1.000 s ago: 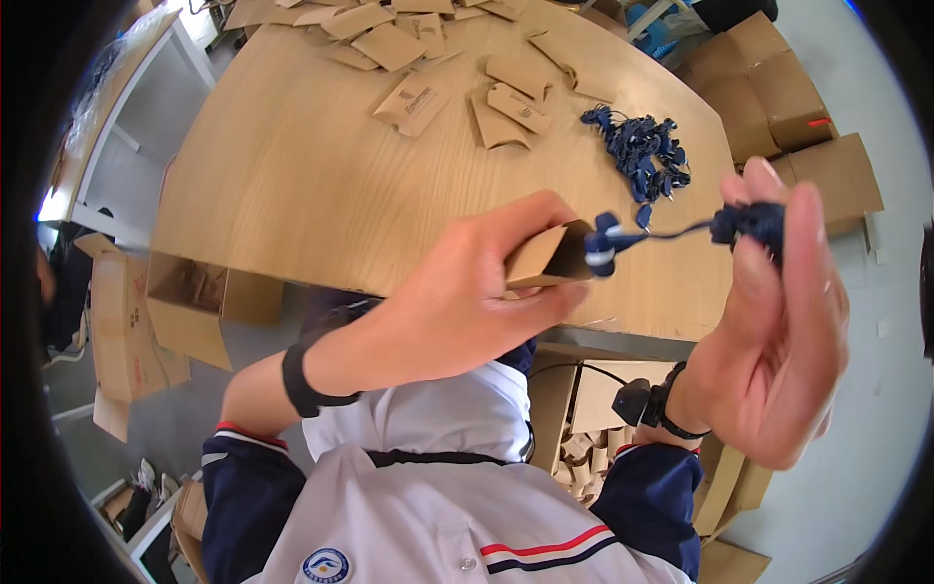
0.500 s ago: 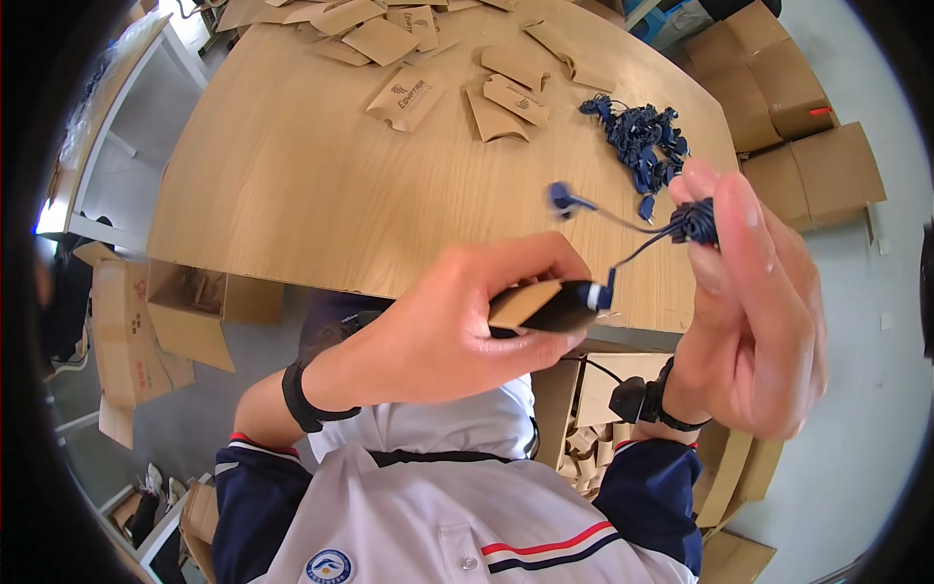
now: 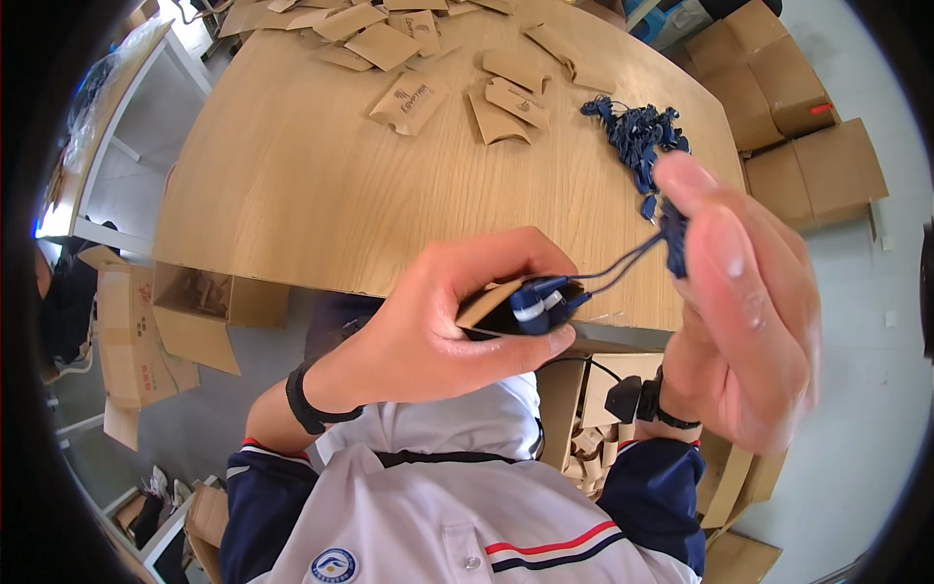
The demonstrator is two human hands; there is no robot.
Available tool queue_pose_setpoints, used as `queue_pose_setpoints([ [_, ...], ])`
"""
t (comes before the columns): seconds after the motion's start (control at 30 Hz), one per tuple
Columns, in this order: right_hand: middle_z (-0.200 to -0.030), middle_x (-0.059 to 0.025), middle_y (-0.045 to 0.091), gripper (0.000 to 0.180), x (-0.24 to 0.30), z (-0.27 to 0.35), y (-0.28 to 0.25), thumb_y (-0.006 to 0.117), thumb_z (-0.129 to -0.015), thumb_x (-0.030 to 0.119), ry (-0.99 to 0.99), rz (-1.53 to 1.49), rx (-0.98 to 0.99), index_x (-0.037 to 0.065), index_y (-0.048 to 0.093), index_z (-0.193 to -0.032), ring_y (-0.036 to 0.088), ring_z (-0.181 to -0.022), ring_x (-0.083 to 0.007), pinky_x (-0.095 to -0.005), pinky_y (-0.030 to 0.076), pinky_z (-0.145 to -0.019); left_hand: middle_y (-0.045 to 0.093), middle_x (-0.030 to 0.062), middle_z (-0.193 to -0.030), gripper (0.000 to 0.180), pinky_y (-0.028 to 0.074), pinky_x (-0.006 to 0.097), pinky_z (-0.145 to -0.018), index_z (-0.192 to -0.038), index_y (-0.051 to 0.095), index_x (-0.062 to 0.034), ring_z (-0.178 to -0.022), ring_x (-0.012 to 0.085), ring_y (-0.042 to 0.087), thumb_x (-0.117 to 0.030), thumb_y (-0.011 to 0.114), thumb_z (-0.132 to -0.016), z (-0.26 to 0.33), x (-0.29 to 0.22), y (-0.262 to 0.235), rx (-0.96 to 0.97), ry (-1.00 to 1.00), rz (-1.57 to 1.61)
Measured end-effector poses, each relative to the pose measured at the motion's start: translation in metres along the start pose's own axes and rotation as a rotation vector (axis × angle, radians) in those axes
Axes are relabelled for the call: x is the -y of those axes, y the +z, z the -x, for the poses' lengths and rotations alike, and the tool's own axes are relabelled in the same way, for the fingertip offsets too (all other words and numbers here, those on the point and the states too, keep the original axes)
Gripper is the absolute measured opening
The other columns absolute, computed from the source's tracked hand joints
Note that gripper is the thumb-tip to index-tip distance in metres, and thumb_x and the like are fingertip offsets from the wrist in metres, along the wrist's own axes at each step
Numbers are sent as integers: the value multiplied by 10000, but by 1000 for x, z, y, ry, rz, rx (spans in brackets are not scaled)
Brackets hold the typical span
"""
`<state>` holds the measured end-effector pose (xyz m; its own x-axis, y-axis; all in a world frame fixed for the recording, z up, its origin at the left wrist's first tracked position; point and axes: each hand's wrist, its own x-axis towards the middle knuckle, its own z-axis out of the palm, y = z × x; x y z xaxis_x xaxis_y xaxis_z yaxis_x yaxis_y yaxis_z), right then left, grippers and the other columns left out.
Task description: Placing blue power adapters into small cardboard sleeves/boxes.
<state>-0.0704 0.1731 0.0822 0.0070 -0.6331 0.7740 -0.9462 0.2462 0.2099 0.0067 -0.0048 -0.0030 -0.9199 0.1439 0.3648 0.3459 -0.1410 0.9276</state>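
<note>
My left hand [image 3: 428,316] is wrapped round a small brown cardboard sleeve box [image 3: 477,311], its open end turned to the right. Two dark blue earbuds [image 3: 535,304] with pale bands sit at the mouth of that box, partly inside it. Thin cords run from them to a coiled earphone cable [image 3: 674,238], which my right hand [image 3: 754,311] pinches between thumb and fingers above the table's near right edge. Part of the coil is hidden behind the fingers.
On the wooden table [image 3: 311,175] lie a heap of brown card boxes [image 3: 379,47] at the far side and a tangle of dark blue earphones [image 3: 637,141] at the right. An open carton of small card pieces [image 3: 589,453] stands below my right wrist. Large cartons [image 3: 759,88] stand beyond the table's right.
The earbuds have come to the box's mouth; one was dangling over the table before. My right hand has shifted slightly left with the coil, and my left hand keeps its hold.
</note>
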Motion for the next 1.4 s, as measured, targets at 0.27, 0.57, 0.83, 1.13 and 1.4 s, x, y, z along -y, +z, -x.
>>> queue_pose_setpoints([
  [0.27, -1006, -275, 672, 214, 4, 11, 43, 558, -920, 16, 19, -1004, -44, -55, 597, -1119, 691, -842, -353, -389, 592, -618, 646, 28, -916, 266, 468, 259, -751, -1058, 616, -19, -828, 89, 566, -90, 703, -817, 4, 16, 1, 26, -79, 308],
  [0.57, -983, -140, 732, 185, 15, 8, 33, 629, -856, 93, 362, -547, 296, 61, 713, -1018, 673, -1029, -279, -408, 393, -976, 696, 39, -897, 255, 498, 257, -743, -1055, 662, -8, -810, 92, 625, -154, 731, -858, 3, 9, -17, 30, -239, 265],
  [0.83, -1066, -58, 707, 337, 34, 27, 35, 722, -758, 79, 284, -420, 342, 110, 721, -1093, 654, -1031, -197, -464, 318, -1115, 711, 47, -861, 227, 520, 273, -730, -1032, 669, 2, -791, 102, 655, -108, 719, -839, 15, 31, -26, 83, -294, 164],
  [1.13, -885, -106, 699, 368, 40, 44, 42, 669, -810, -48, 583, -698, 427, -3, 585, -1166, 681, -774, -244, -521, 360, -1104, 726, 74, -869, 200, 515, 256, -721, -1004, 683, -5, -806, 121, 677, 22, 702, -807, 10, 48, -30, 198, -269, -109],
  [1.4, -981, -121, 692, 448, 17, 56, 38, 762, -793, 110, 431, -524, 74, 53, 598, -1205, 671, -795, -238, -376, 537, -725, 570, 183, -1288, 441, 565, 372, -852, -1273, 476, 75, -1117, 288, 623, -262, 543, -996, 12, 39, -29, 69, -347, 555],
])
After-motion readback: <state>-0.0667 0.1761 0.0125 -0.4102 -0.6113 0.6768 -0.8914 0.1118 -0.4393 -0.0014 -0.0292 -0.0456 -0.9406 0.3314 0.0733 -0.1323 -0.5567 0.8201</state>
